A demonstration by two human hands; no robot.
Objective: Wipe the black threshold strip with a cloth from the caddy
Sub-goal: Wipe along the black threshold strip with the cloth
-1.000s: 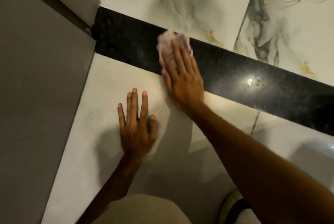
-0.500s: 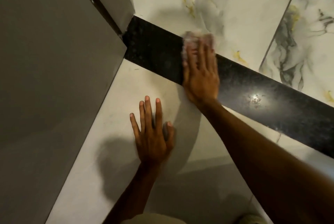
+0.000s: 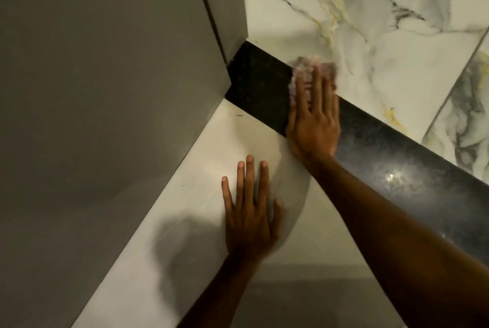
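Observation:
The black threshold strip (image 3: 391,166) runs diagonally across the floor from the grey wall corner at upper centre to the right edge. My right hand (image 3: 313,118) lies flat across the strip and presses a pale pinkish cloth (image 3: 304,65) onto it; the cloth shows past my fingertips and is blurred. My left hand (image 3: 250,211) rests flat on the plain white floor tile below the strip, fingers spread, holding nothing. The caddy is not in view.
A grey wall or door panel (image 3: 105,89) fills the left side and meets the strip's left end. Veined marble tiles (image 3: 370,23) lie beyond the strip. Plain white tile (image 3: 185,222) lies on my side of it.
My right hand has slid the cloth along the strip toward the grey wall corner. The view has shifted, so the wall fills more of the left side. My left hand stays planted on the tile.

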